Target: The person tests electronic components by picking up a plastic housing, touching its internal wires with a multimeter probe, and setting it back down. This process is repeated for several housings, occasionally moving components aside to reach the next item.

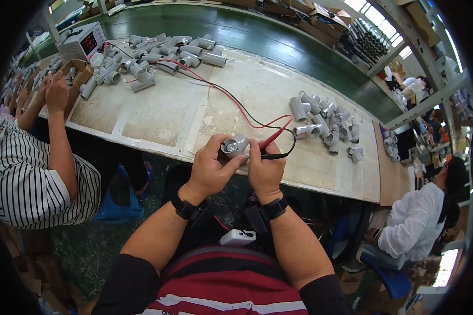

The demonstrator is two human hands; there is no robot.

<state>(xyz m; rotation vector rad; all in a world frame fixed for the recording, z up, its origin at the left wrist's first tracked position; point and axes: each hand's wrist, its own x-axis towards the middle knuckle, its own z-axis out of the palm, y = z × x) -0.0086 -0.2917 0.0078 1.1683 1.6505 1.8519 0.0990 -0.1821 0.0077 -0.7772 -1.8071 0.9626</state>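
My left hand (211,167) is closed round a grey lamp head (235,145), a short tube with a shiny round opening turned up toward me. Close beside it, my right hand (266,170) grips a red test probe (270,139) and a black test probe (275,156) together. Their tips point at the lamp head; whether they touch it is hidden by my fingers. Red and black leads (227,93) run from the probes across the table to the far left. Both hands are over the table's near edge.
A power supply (84,42) with a red display stands far left, by a large heap of grey lamp heads (168,52). A smaller group (326,118) lies at the right. Co-workers sit on both sides; the left one's hands (57,90) are near a cardboard box (79,79).
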